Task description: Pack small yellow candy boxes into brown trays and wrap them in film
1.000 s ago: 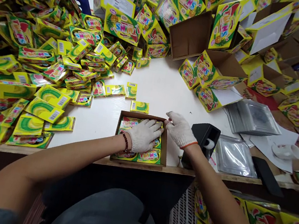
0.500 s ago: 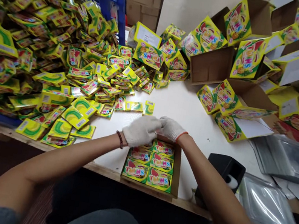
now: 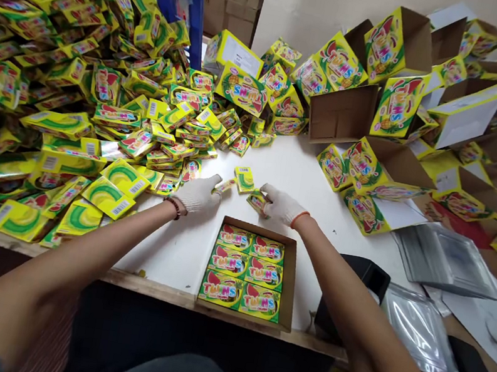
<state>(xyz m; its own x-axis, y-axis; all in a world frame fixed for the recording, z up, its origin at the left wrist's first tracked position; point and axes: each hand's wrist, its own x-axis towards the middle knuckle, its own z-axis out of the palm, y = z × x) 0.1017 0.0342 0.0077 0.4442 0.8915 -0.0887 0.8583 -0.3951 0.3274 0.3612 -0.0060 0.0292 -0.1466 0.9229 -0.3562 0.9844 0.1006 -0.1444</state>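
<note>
My left hand [image 3: 199, 195], in a white glove, grips a small yellow-green candy box [image 3: 225, 186] by its end, just above the table. To its right, my gloved right hand [image 3: 280, 207] has its fingers closed on another candy box [image 3: 257, 201]. Between and slightly beyond them, a third small box [image 3: 244, 180] lies on the white table. Nearer my body stands an open cardboard tray [image 3: 290, 269], with several TWINS boxes [image 3: 227, 262] lying face up in two columns inside it.
At left, a big heap of candy boxes [image 3: 80, 50] spills from a blue crate [image 3: 190, 5]. Open display cartons [image 3: 396, 45] are stacked at back right. A black tape dispenser [image 3: 351, 279] and clear plastic covers [image 3: 446, 257] sit to the right. The wooden table edge [image 3: 155, 288] runs in front.
My hands have moved apart from over the tray's far end to the table beyond it, and each now holds a candy box. The tray's contents are fully uncovered.
</note>
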